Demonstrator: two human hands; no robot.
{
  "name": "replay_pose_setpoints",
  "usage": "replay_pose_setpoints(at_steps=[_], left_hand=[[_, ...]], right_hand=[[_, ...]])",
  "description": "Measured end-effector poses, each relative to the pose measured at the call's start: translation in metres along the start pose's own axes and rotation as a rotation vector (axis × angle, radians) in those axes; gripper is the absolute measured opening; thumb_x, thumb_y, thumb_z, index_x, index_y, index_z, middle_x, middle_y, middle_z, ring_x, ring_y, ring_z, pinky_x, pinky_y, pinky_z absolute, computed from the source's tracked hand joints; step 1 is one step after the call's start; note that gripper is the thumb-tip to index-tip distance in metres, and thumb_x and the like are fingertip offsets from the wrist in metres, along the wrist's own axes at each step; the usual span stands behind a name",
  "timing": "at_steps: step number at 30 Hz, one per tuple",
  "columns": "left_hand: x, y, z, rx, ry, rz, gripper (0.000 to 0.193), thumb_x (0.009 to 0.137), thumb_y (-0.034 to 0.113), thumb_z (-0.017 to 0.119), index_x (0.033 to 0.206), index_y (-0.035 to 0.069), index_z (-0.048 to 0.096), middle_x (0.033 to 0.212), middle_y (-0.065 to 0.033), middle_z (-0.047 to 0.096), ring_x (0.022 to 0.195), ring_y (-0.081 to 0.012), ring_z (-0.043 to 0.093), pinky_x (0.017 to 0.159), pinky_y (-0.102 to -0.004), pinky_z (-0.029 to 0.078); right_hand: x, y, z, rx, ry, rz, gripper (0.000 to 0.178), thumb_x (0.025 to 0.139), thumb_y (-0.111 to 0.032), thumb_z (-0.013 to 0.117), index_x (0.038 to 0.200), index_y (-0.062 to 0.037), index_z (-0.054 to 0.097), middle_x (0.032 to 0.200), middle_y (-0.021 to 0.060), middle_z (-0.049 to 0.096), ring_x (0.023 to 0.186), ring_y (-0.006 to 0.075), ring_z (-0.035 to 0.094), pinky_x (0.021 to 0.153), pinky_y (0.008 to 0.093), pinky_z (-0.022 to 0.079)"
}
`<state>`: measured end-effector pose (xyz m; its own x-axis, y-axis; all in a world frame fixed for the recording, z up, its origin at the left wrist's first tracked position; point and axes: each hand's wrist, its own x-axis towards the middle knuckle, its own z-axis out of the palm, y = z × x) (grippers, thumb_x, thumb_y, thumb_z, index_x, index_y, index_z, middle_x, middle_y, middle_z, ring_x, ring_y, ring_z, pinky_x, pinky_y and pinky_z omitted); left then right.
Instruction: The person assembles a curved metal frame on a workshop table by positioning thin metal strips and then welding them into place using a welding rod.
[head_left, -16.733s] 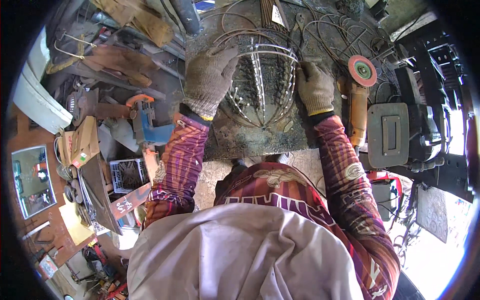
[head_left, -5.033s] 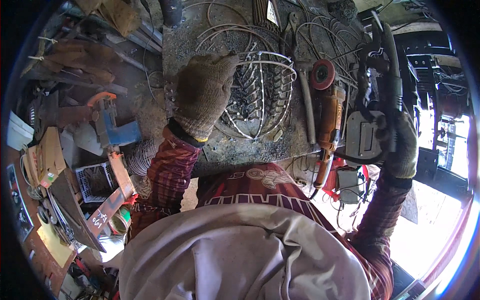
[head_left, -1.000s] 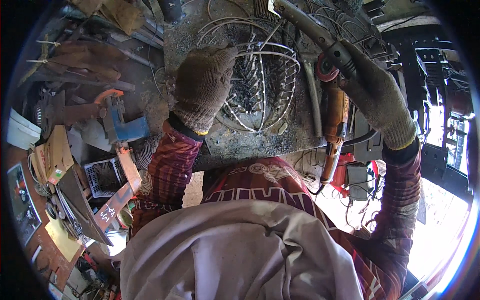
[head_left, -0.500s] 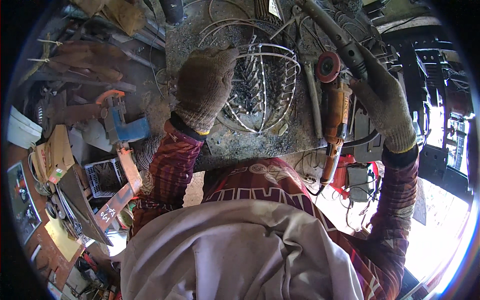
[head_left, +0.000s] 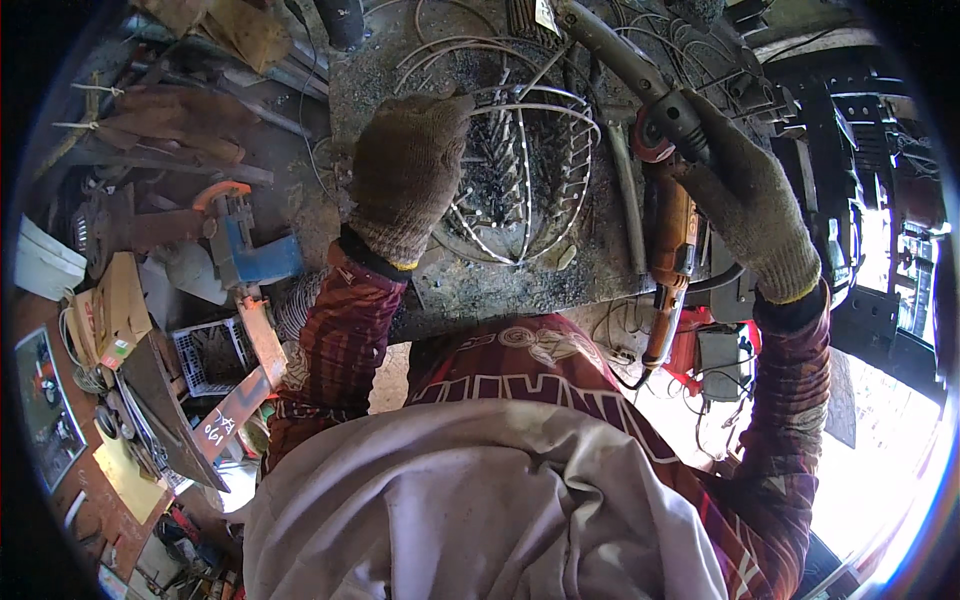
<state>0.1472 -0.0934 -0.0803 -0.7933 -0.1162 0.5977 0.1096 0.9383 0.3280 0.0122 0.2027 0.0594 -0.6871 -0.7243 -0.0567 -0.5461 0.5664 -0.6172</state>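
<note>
The gloved left hand looks closed, fingers gripping the left side of an oval, ribbed frame of pale metal rods on the dark, gritty desk. The gloved right hand's fingers wrap a dark tubular holder; its thin pale rod points at the frame's top. A slack left grip could let the frame shift; a dipping right wrist could knock the orange angle grinder.

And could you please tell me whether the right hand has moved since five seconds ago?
Yes: the right hand has moved up and left in the view, toward the grinder.
</note>
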Motion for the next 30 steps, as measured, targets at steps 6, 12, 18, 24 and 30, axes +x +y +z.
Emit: replay_pose_setpoints(at_steps=[6,12,18,24,30], left_hand=[[0.001,0.001,-0.004,-0.056,-0.069,-0.069,0.024,0.092,0.011,0.068,0.115,0.008,0.073,0.098,-0.0153,0.073,0.091,-0.0359,0.070,0.082,-0.0468,0.056],[0.004,0.001,-0.003,-0.016,-0.043,-0.019,0.017,0.090,0.009,0.065,0.106,0.007,0.072,0.091,-0.0150,0.073,0.087,-0.0357,0.071,0.080,-0.0467,0.057],[0.006,0.003,-0.005,-0.001,-0.051,-0.023,0.016,0.090,0.010,0.065,0.104,0.007,0.073,0.093,-0.0153,0.073,0.088,-0.0358,0.071,0.080,-0.0477,0.057],[0.005,0.005,-0.004,-0.003,-0.039,-0.048,0.018,0.089,0.010,0.065,0.105,0.008,0.074,0.093,-0.0140,0.073,0.088,-0.0361,0.070,0.081,-0.0469,0.056],[0.000,-0.002,0.003,-0.024,0.017,0.002,0.022,0.087,0.011,0.066,0.107,0.008,0.073,0.097,-0.0135,0.073,0.087,-0.0370,0.071,0.079,-0.0480,0.057]], right_hand=[[0.001,-0.006,-0.003,-0.065,-0.032,0.057,0.065,0.097,-0.020,0.068,0.156,-0.0035,0.045,0.127,0.0225,0.071,0.118,0.0261,0.070,0.100,0.0375,0.053],[0.003,-0.007,-0.008,-0.163,-0.027,-0.010,0.067,0.095,-0.021,0.069,0.157,-0.0072,0.045,0.120,0.0228,0.074,0.108,0.0280,0.074,0.091,0.0392,0.057],[0.004,-0.016,-0.009,-0.239,-0.081,-0.014,0.071,0.098,-0.021,0.075,0.158,-0.0031,0.042,0.133,0.0211,0.069,0.124,0.0233,0.067,0.102,0.0374,0.052],[-0.002,-0.016,0.000,-0.304,0.001,-0.059,0.070,0.094,-0.015,0.069,0.158,-0.0096,0.042,0.116,0.0228,0.073,0.104,0.0335,0.075,0.088,0.0426,0.059],[-0.005,-0.016,0.002,-0.096,0.038,-0.019,0.066,0.096,-0.015,0.069,0.157,-0.0040,0.044,0.118,0.0222,0.073,0.105,0.0232,0.074,0.091,0.0370,0.057]])
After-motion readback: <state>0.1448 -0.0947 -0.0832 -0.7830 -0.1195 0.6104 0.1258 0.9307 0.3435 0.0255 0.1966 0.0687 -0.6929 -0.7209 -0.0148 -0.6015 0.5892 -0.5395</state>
